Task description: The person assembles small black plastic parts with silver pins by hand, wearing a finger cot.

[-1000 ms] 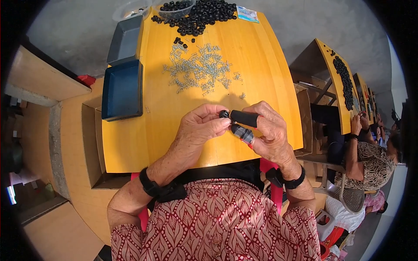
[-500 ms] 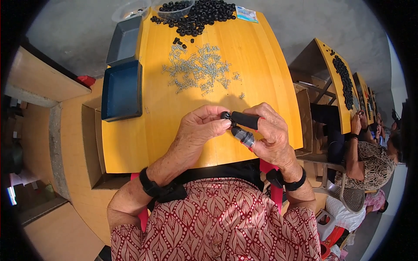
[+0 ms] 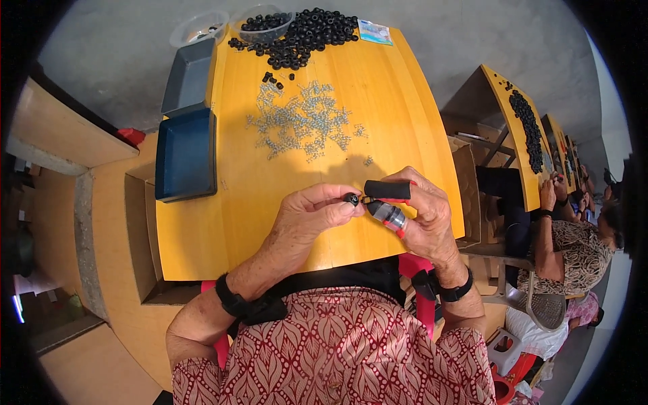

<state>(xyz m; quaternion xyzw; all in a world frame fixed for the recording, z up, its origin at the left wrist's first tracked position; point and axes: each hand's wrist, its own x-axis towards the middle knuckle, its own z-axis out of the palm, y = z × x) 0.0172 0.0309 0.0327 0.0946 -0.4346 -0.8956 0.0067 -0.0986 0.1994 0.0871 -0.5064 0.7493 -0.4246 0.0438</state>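
Note:
Between the thumb and fingers of my left hand [image 3: 314,210] is a small round black part [image 3: 351,198], its hollow end facing up. Close on its right, my right hand [image 3: 430,217] has thumb and index finger bent together in a pinch. A black sleeve [image 3: 388,190] covers that index finger, and a clear-and-black cover with red edges [image 3: 389,215] wraps the thumb. Something tiny shows between the covered tips, too small to name. Beyond my hands lies a loose spread of small silvery metal pieces [image 3: 304,121].
Several black ring-like parts [image 3: 320,34] are heaped at the table's far edge, beside a clear bowl [image 3: 262,25] and a small packet [image 3: 374,32]. Two trays, one dark blue [image 3: 185,156] and one grey [image 3: 189,77], line the left edge. Another person [image 3: 574,250] sits at a table on the right.
My right fingertips have drawn slightly away from the black part, opening a small gap. The left hand keeps its hold. The whole view has shifted a little.

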